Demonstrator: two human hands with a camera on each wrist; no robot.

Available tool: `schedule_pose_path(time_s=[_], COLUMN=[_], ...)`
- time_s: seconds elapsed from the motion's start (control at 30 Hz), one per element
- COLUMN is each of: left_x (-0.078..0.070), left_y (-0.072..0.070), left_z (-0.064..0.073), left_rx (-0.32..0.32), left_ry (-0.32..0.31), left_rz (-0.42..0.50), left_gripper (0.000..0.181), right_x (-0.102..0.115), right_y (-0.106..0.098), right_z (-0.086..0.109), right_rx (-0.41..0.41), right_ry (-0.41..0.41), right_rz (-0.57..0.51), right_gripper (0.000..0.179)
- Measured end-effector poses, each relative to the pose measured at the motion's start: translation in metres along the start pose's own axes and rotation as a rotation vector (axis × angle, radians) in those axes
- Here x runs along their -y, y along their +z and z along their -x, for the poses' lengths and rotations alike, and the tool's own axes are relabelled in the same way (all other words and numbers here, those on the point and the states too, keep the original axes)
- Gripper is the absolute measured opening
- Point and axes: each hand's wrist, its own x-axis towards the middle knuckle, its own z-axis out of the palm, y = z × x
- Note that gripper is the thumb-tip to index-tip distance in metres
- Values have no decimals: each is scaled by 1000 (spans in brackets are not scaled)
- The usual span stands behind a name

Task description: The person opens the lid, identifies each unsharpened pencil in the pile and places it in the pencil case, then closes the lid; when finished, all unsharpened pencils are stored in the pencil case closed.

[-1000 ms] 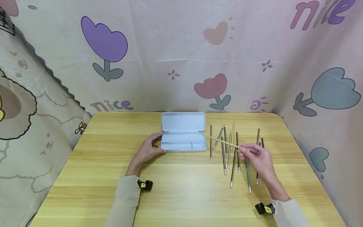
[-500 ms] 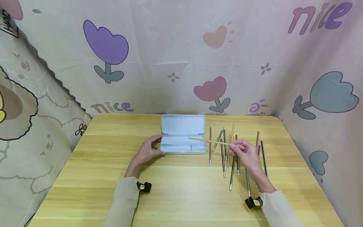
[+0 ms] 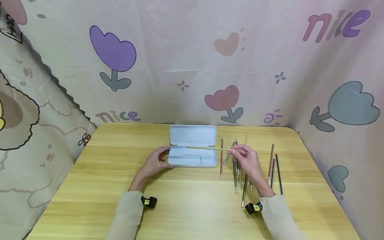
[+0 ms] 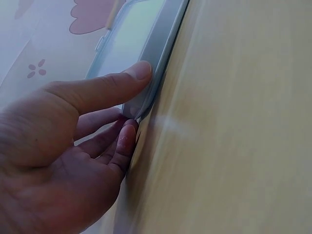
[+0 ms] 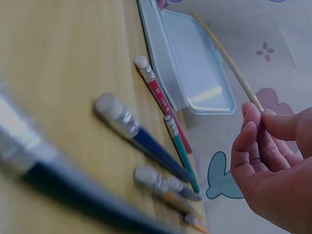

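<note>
Head view: the right hand pinches a yellow pencil over the case, whose nine-o'clock end the left hand grips. Loading, I'd guess; next it wants lowering into the twelve-o'clock compartment.

Near the far edge of the yellow wood-grained counter the case is pale blue and the held pencil golden, while toward the right edge loose pencils show red, teal and dark blue with whitish erasers, against pale cloth printed with purple, rose and grey-blue tulips.
</note>
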Motion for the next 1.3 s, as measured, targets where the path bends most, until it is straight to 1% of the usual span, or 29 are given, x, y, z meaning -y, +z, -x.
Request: schedule_pose_path(time_s=[0.1,0.3,0.4,0.53,0.63,0.73,0.93,0.97,1.03,1.17,1.2,1.3], left_x=[0,2,5,6,6,6,4,-2,-4,-4,2,2], left_y=[0,2,3,3,3,4,7,7,5,-1,-2,-2], left_z=[1,4,6,8,8,8,6,7,5,3,2,1], left_rx=[6,5,-5,-4,3,3,6,6,7,5,3,4], left_ry=[6,8,1,-6,1,11,23,21,13,9,11,24], left_rz=[-3,19,24,24,34,42,38,39,31,23,19,18], left_gripper=[82,82,82,82,82,81,81,80,80,79,80,80], right_x=[2,0,-4,-10,-15,-20,-21,-21,-19,-17,-18,-19], right_y=[6,18,27,37,43,48,55,56,59,64,65,65], right_z=[-4,-11,-13,-12,-12,-14,-14,-15,-17,-23,-25,-27], right_rx=[-20,-47,-30,-8,7,29,57,63,73,61,57,44], right_ry=[-12,-13,1,6,-15,-35,-38,-39,-58,-83,-85,-67], right_rz=[20,143,169,164,183,224,323,336,355,380,386,396], right_gripper=[20,18,17,15,14,12,10,10,9,6,6,6])
